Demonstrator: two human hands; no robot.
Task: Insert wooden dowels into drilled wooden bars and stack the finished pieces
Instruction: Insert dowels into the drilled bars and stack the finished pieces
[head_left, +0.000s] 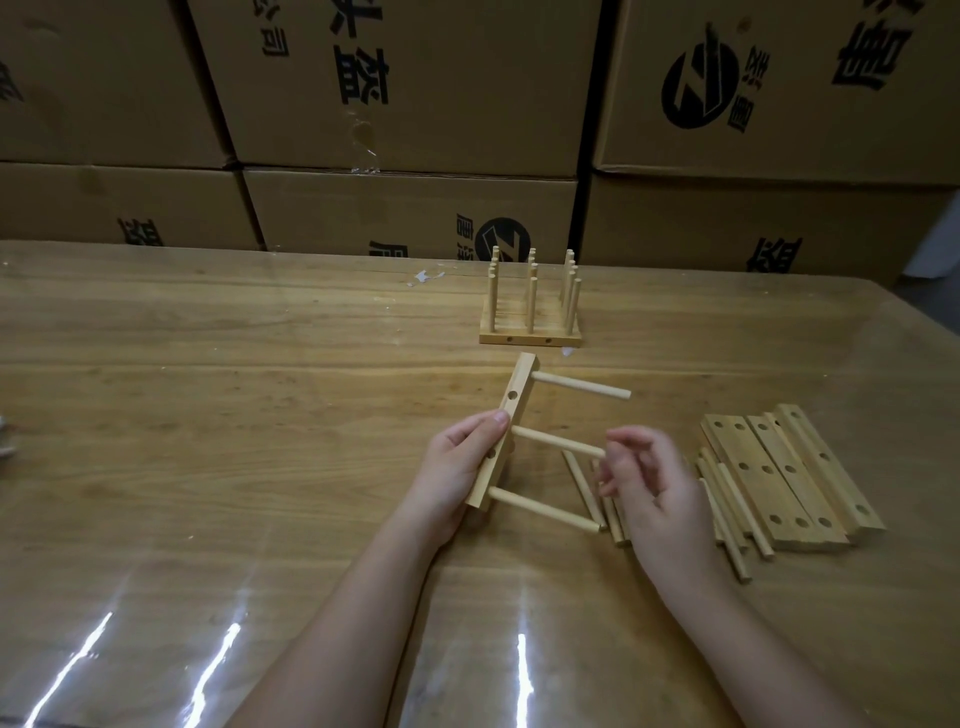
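Possibly, with the left hand (457, 467) gripping the pale drilled wooden bar (515, 408) at centre and the right hand (654, 493) loosely curled, empty, at three o'clock, the bar's three round wooden dowels (556, 441) might slip out if poorly seated.

Wide wooden table (208, 415) under a glossy clear cover, bright streaks of overhead light (522, 670) mirrored along its near edge, a wall of stacked brown cardboard boxes (415, 104) printed with black characters and round logos behind, dim room
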